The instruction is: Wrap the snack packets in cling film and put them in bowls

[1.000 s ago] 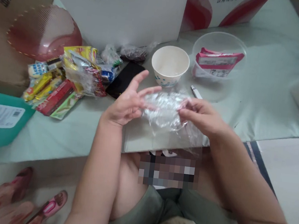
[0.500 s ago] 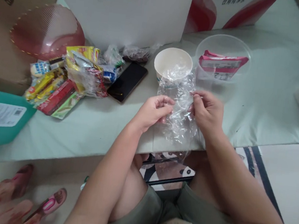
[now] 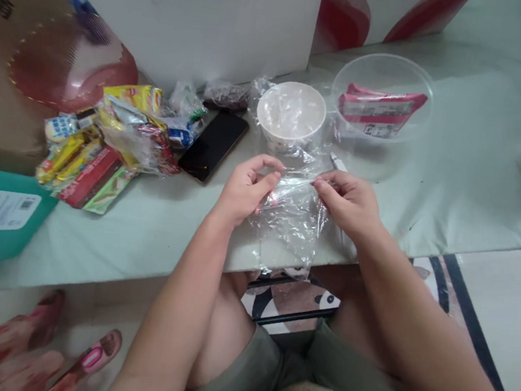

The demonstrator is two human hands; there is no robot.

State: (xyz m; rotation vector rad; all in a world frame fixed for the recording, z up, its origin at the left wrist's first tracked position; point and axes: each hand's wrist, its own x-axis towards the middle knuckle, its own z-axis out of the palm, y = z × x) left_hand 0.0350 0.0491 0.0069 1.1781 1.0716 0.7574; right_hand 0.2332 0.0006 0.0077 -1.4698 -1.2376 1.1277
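Observation:
Both of my hands are closed on a clear plastic bag (image 3: 288,224), crumpled and shiny, which hangs over the table's front edge. My left hand (image 3: 245,187) pinches its left side between thumb and fingers. On the other side my right hand (image 3: 347,199) pinches it with the fingertips, drawing a taut fold between the two hands. Just beyond the bag stands a white paper bowl (image 3: 291,114), with clear film seen in and around it. A small white strip (image 3: 338,162), whose kind I cannot tell, lies beside my right fingers.
A clear round tub (image 3: 389,59) behind my right hand holds pink packets (image 3: 381,109). To the left are a black phone (image 3: 214,146), a pile of wrapped snacks (image 3: 100,152), a reddish ribbed bowl (image 3: 44,64) and a teal container (image 3: 36,220). Large cartons (image 3: 191,18) stand behind. Another person's feet (image 3: 102,347) are at lower left.
My hands have moved slightly left and closer together, pulling the bag taut between them. The bag's upper part has shifted against the paper bowl, and the white strip now shows beside my right hand.

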